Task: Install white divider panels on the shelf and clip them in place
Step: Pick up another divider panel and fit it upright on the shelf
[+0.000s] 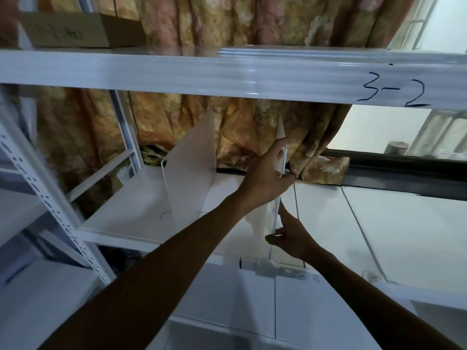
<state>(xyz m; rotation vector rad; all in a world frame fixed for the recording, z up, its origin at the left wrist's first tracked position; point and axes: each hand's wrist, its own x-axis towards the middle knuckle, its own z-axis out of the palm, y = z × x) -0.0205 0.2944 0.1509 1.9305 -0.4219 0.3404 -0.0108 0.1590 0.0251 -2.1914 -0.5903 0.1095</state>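
A white divider panel [281,130] stands upright and edge-on on the white shelf [404,236], near its middle. My left hand [265,178] grips the panel's upper part from the left side. My right hand [290,236] pinches the panel's front edge lower down, close to the shelf's front rail. A white clip [265,270] sits on the front rail at the panel's foot. A second white divider panel [189,173] stands further left on the same shelf, seen broadside, with a wire frame along its front edge.
The upper shelf beam [177,72] marked "3-2" runs overhead, with flat white panels [303,52] stacked on it and a cardboard box [75,29] at the left. A patterned curtain [252,21] hangs behind. A perforated upright post [50,205] stands at the left. A window [391,132] lies at the right.
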